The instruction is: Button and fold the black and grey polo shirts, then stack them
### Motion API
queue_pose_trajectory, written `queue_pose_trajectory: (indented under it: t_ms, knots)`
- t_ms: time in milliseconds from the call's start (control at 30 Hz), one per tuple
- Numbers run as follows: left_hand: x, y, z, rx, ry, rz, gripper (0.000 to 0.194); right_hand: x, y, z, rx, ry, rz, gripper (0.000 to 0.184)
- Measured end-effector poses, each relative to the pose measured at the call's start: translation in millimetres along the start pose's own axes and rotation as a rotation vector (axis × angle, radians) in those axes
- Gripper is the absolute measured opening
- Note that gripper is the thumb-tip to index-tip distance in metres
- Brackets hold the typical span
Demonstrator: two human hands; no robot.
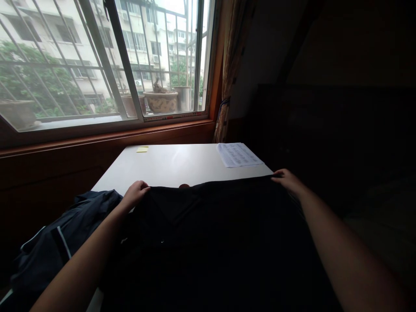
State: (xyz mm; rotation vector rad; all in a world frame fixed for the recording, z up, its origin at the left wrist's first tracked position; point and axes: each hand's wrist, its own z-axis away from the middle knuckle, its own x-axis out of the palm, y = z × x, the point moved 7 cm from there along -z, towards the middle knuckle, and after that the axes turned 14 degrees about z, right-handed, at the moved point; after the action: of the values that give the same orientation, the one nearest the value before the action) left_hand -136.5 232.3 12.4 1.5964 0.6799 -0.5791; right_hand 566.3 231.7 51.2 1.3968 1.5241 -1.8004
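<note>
So, L grip (136, 193) has thumb & fingers pinching a black cloth (227, 229) at its top edge, L end; R grip (287, 180) pinches the same edge at the R end. Edge is drawn out btwn the two, approx. level, a bit higher at R. Cloth is at the near side of the white surface (182, 160), hiding that part from view; can't tell if it touches down, lower part's too dark. Small brown round thing (184, 186) shows mid-surface, part-hidden by the cloth's edge. Dark-blue clothes (74, 229) w/ white trim are heaped by the surface's L side, near L grip. Printed papers (238, 154) lie at the surface's far R corner, a yellow note (142, 149) at its far L. Beyond the surface: window (126, 65) w/ a flowerpot (160, 102) outside, plus a tied curtain (227, 78) behind the far R corner.
</note>
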Motion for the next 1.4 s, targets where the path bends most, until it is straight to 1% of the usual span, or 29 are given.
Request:
queue_pose_trajectory:
  t_ms: [100, 233, 300, 367, 400, 467, 500, 533, 567, 600, 633, 667, 733, 800, 900, 1000, 1067, 1167, 1267, 1333, 1400]
  knots:
    - [-4.2, -4, -2, 0.004, 0.026, -0.039, 0.025, 8, -14, -4, -0.003, 0.058, 0.082, 0.034]
    - [0.8, -7, -1, 0.028, 0.026, -0.097, 0.020, 23, -35, 7, -0.045, 0.093, 0.212, 0.032]
    - [4.1, -5, 0, 0.057, 0.035, -0.123, 0.020, 32, -55, 19, -0.107, 0.133, 0.266, 0.032]
    - [6.2, 0, 1, 0.098, 0.045, -0.137, 0.021, 45, -84, 36, -0.212, 0.162, 0.299, 0.032]
    - [6.6, 3, 2, 0.119, 0.048, -0.139, 0.022, 55, -103, 48, -0.290, 0.151, 0.307, 0.030]
    - [7.0, 14, 6, 0.189, 0.037, -0.138, 0.024, 80, -144, 76, -0.472, 0.087, 0.310, 0.025]
    - [7.7, 21, 11, 0.252, 0.016, -0.139, 0.023, 95, -167, 95, -0.609, 0.034, 0.308, 0.025]
    - [9.1, 30, 17, 0.334, -0.024, -0.143, 0.023, 111, -195, 122, -0.856, -0.030, 0.325, 0.027]
    - [11.4, 40, 26, 0.429, -0.079, -0.147, 0.024, 125, -217, 148, -1.053, -0.061, 0.343, 0.028]
    - [14.1, 50, 36, 0.525, -0.147, -0.153, 0.025, 136, -234, 170, -1.190, -0.066, 0.369, 0.030]
    - [16.7, 57, 47, 0.605, -0.216, -0.163, 0.027, 144, -247, 188, -1.273, -0.045, 0.397, 0.033]
    - [18.9, 62, 56, 0.659, -0.277, -0.177, 0.030, 151, -258, 201, -1.321, -0.014, 0.427, 0.033]
    - [21.7, 66, 70, 0.706, -0.357, -0.229, 0.033, 161, -274, 218, -1.386, 0.041, 0.495, 0.028]
    - [23.1, 65, 77, 0.728, -0.376, -0.310, 0.032, 166, -283, 225, -1.433, 0.074, 0.569, 0.019]
    - [25.2, 62, 77, 0.787, -0.357, -0.437, 0.028, 168, -290, 228, -1.482, 0.098, 0.641, 0.016]
    - [30.6, 63, 73, 0.845, -0.359, -0.530, 0.026, 163, -292, 229, -1.478, 0.129, 0.636, 0.015]
    - [35.8, 65, 71, 0.867, -0.380, -0.569, 0.020, 160, -291, 231, -1.463, 0.141, 0.626, 0.015]
    - [38.8, 71, 68, 0.856, -0.383, -0.553, 0.014, 162, -288, 233, -1.447, 0.117, 0.625, 0.014]
    - [34.8, 76, 66, 0.831, -0.400, -0.457, 0.014, 164, -284, 234, -1.433, 0.077, 0.607, 0.014]
    - [30.3, 79, 64, 0.801, -0.407, -0.407, 0.016, 163, -281, 233, -1.428, 0.044, 0.561, 0.014]
    - [26.2, 79, 59, 0.751, -0.362, -0.375, 0.024, 160, -278, 231, -1.407, 0.005, 0.473, 0.017]
